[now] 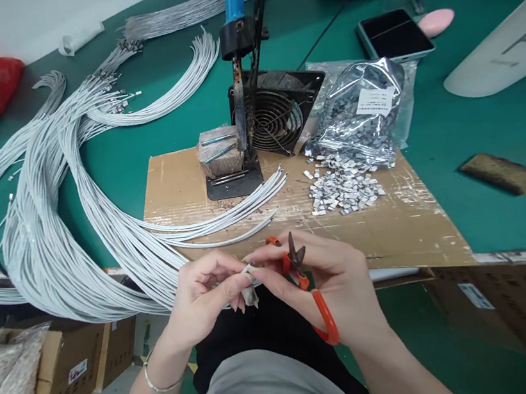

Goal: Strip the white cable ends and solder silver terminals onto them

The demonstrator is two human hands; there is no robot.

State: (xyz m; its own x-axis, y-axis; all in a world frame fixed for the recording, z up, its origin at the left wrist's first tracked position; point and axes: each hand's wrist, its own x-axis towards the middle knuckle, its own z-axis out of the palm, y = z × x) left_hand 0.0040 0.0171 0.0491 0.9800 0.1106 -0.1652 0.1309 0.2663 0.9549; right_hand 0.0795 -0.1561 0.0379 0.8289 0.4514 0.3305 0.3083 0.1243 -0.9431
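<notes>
My left hand (203,295) is closed in a pinch on the end of a thin white wire (248,269), with a taped fingertip showing. My right hand (333,285) meets it at the same spot, fingers pinched at the wire tip, and it carries orange-handled snips (311,287) with the dark blades pointing up. Both hands hover just in front of the cardboard sheet (407,223), above my lap.
Bundles of white wires (78,234) sweep across the green table at left. A soldering iron on a stand (238,84) and a black fan (281,114) stand behind the cardboard. Small metal pieces (344,186) spill from a silver bag (358,113). A phone (391,34) lies far right; cardboard boxes (72,370) sit below.
</notes>
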